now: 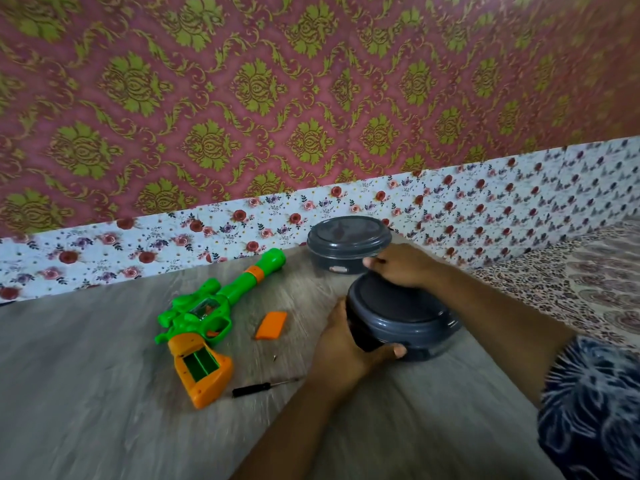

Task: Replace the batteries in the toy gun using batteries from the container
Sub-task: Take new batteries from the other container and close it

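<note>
Gripping container (401, 320), both hands.

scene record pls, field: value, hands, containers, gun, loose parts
left hand: grips the side of the near container
right hand: grips the near container's far rim at the lid
near container: dark grey, round, lid on, tilted toward the camera
far container: same kind, lid on, standing on the table near the wall
toy gun: green and orange, lying on the table, battery bay in the grip open, looks empty
battery cover: orange, lying right of the gun
screw: loose on the table
screwdriver: black handle, below the gun's grip
</note>
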Motion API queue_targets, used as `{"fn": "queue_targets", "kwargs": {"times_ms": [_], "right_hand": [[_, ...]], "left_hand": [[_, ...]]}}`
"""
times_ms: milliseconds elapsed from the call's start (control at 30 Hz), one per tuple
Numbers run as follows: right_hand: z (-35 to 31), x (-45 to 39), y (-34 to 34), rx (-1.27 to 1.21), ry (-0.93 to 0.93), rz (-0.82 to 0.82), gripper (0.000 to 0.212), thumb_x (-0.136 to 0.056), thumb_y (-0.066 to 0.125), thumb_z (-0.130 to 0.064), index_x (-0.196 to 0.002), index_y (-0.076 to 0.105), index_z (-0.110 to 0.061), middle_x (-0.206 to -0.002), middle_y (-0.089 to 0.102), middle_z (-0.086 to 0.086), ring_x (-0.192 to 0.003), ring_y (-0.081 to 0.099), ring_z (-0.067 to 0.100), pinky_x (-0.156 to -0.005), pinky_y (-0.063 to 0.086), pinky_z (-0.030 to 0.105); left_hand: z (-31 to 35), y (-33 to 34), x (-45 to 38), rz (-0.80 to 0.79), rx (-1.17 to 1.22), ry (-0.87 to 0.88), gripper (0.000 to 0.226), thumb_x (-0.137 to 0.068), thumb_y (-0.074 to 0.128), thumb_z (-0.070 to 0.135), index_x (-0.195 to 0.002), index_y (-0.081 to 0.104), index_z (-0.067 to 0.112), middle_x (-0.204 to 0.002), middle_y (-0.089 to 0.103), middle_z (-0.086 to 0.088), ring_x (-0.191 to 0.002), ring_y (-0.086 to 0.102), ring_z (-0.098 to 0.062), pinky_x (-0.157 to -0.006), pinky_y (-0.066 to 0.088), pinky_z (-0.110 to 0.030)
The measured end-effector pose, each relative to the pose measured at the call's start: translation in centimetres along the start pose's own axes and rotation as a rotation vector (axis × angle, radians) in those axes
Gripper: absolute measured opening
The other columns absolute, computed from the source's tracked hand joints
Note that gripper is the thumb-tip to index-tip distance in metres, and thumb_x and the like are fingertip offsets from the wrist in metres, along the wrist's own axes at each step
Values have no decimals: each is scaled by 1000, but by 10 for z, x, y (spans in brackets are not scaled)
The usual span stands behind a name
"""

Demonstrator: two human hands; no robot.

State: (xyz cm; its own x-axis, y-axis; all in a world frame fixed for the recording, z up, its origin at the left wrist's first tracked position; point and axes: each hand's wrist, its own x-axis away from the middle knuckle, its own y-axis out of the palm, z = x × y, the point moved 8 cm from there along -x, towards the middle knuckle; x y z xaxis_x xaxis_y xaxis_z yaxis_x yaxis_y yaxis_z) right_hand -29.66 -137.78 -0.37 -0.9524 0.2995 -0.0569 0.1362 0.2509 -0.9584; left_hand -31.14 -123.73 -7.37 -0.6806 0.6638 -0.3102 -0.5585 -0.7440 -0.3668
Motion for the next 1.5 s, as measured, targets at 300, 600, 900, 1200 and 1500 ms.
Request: {"fn": "queue_targets", "kwargs": {"times_ms": [300,600,900,1200,1500], "right_hand": [[-28,-14,20,-171,-143,74,37,-90,51,-38,-76,68,-8,-76,67,11,-72,61,24,-71,47,35],[39,18,-11,201,269,33,46,-96,35,-44,-111,54,-5,-113,59,16,-93,54,24,-78,41,31],[61,29,3,139,412,26,55,-97,21,-44,-119,53,-5,-129,54,20,-114,53,31,-96,41,39],[-1,2,13,-86,-16,6,48,-94,37,-48,-85,66,-10,-87,65,8,-84,59,21,-78,46,34],[-24,3,23,-219,-165,-114,20,-92,50,-35,-88,67,-27,-88,63,-13,-93,59,10,-93,45,35]], "left_hand": [[-3,0,-5,30,-74,37,92,-60,80,46,-138,34,31,-136,46,11,-122,48,-1,-104,41,-23],[0,-2,-4,32,-76,21,102,-51,87,44,-137,34,34,-135,47,17,-120,47,2,-96,40,-15],[-10,-1,-2,24,-67,-24,100,-42,85,55,-128,42,27,-125,56,10,-112,57,-4,-95,50,-32],[-1,11,1,-185,-59,-34,143,-53,89,38,-146,-18,19,-145,26,22,-132,29,7,-107,23,-13],[-3,12,-3,-198,-2,-21,148,-56,89,33,-133,-37,32,-147,27,26,-128,24,17,-104,16,-1]]}}
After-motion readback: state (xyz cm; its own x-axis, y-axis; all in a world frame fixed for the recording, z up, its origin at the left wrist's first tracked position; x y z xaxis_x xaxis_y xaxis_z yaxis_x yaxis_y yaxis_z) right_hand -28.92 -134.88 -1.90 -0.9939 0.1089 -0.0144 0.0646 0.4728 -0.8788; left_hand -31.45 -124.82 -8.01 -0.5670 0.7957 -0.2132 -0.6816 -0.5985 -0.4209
